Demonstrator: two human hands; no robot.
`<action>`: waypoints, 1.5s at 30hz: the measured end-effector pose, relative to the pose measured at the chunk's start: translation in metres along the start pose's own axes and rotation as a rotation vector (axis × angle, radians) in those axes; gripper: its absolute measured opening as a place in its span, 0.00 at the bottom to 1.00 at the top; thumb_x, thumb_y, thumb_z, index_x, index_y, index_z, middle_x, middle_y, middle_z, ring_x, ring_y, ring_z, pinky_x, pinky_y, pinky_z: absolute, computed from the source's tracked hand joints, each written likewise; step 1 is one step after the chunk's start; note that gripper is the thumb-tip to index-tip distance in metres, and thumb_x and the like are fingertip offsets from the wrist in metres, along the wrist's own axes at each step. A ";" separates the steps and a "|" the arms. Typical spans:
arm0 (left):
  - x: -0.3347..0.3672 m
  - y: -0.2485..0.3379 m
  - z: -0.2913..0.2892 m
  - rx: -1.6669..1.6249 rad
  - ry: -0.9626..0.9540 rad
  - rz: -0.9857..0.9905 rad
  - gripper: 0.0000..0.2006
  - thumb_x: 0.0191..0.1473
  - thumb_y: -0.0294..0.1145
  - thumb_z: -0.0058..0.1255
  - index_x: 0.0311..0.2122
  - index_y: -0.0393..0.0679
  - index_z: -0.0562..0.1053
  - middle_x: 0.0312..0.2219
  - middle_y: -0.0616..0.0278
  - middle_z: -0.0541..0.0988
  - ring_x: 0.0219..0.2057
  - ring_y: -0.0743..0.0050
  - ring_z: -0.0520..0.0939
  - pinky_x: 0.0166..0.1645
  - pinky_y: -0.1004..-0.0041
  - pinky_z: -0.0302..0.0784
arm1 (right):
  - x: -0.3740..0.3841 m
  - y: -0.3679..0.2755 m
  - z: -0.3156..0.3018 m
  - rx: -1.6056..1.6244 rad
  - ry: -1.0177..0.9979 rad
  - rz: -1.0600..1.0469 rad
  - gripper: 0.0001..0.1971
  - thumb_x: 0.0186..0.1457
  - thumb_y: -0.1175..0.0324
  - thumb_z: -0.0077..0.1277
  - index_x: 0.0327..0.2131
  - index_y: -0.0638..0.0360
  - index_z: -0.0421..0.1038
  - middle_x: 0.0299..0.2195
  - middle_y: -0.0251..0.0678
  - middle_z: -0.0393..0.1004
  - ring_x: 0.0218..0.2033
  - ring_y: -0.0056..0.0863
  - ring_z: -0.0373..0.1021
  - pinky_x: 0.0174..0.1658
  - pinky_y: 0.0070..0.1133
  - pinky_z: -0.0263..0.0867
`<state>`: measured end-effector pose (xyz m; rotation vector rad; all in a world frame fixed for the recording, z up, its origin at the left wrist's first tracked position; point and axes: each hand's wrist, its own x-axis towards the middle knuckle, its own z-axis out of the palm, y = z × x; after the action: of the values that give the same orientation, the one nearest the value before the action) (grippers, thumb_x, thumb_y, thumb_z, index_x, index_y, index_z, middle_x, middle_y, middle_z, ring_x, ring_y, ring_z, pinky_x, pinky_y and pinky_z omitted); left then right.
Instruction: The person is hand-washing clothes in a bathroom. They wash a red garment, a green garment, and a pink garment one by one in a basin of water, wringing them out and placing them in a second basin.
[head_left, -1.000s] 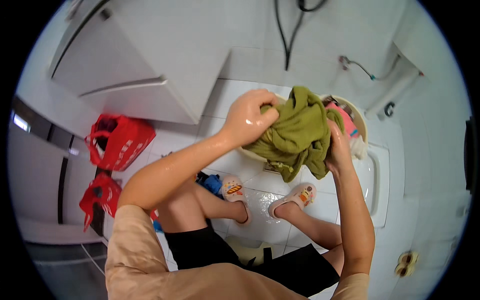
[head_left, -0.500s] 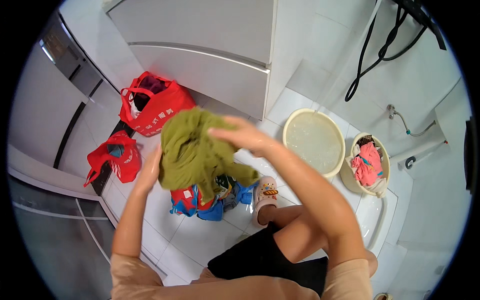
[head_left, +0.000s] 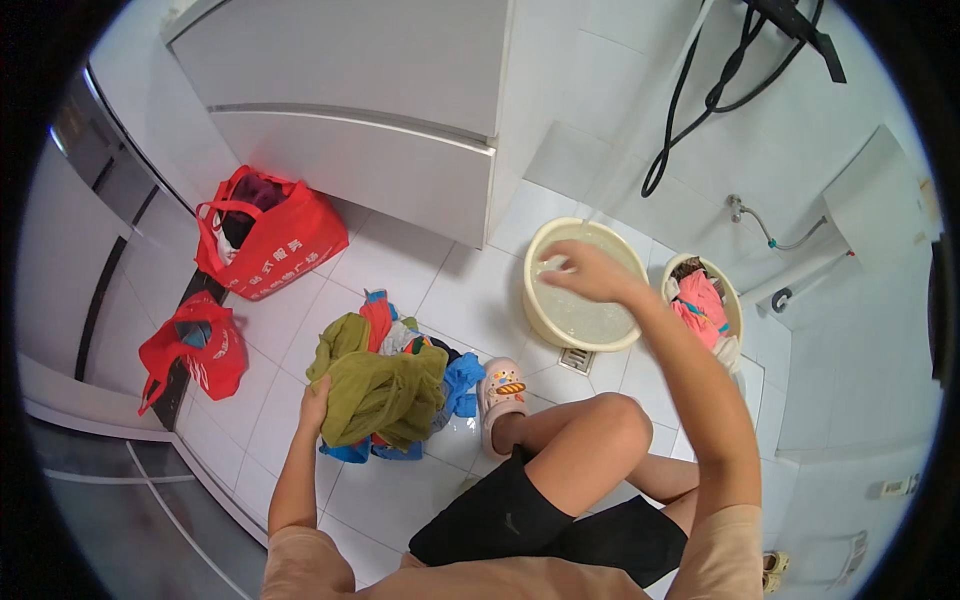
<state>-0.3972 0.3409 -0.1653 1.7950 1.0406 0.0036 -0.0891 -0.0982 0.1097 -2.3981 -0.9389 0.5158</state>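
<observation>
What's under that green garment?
The green garment lies on a pile of clothes: red, grey and blue pieces show around its edges; whatever lies beneath its middle is covered.

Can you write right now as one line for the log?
left hand: touching crumpled olive-green cloth garment | right hand: empty, above round cream plastic basin of water | garment: atop multicoloured fabric clothes pile

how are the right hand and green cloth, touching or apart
Apart: the head view shows the right hand over the basin, with floor tiles between it and the green cloth.
</observation>
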 end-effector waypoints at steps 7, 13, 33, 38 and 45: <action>-0.079 0.057 0.044 0.261 0.134 0.382 0.40 0.46 0.43 0.54 0.59 0.40 0.47 0.49 0.38 0.63 0.49 0.47 0.66 0.52 0.64 0.63 | -0.127 0.080 -0.072 0.032 0.140 0.290 0.20 0.48 0.58 0.50 0.42 0.60 0.68 0.41 0.40 0.71 0.40 0.34 0.69 0.44 0.26 0.64; -0.058 0.056 0.071 0.512 0.130 0.184 0.39 0.46 0.47 0.51 0.59 0.46 0.48 0.51 0.42 0.61 0.51 0.44 0.63 0.55 0.61 0.59 | -0.247 0.178 -0.079 0.046 0.289 0.469 0.18 0.47 0.60 0.51 0.39 0.62 0.69 0.40 0.39 0.71 0.41 0.32 0.68 0.45 0.25 0.63; -0.128 0.291 0.253 0.770 -0.570 1.050 0.24 0.43 0.34 0.53 0.48 0.41 0.66 0.52 0.45 0.62 0.51 0.45 0.64 0.54 0.61 0.60 | -0.227 0.363 0.050 -0.220 0.834 0.575 0.35 0.34 0.59 0.60 0.49 0.56 0.60 0.48 0.43 0.63 0.48 0.40 0.62 0.48 0.32 0.60; -0.125 0.303 0.274 0.738 -0.702 1.067 0.20 0.45 0.33 0.51 0.46 0.40 0.67 0.48 0.47 0.65 0.49 0.49 0.67 0.52 0.64 0.62 | -0.160 0.357 0.045 -0.516 0.773 0.936 0.23 0.41 0.62 0.53 0.45 0.54 0.64 0.44 0.44 0.66 0.42 0.44 0.65 0.42 0.33 0.62; -0.119 0.316 0.290 0.524 -0.772 0.926 0.17 0.47 0.30 0.49 0.44 0.40 0.68 0.40 0.51 0.71 0.40 0.56 0.73 0.45 0.68 0.68 | -0.178 0.358 -0.045 -0.112 0.847 0.784 0.18 0.43 0.65 0.48 0.41 0.57 0.65 0.34 0.45 0.72 0.32 0.46 0.69 0.36 0.34 0.64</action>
<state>-0.1410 0.0104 -0.0130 2.3035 -0.4110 -0.3900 -0.0044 -0.4642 -0.0337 -2.6246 0.3559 -0.3245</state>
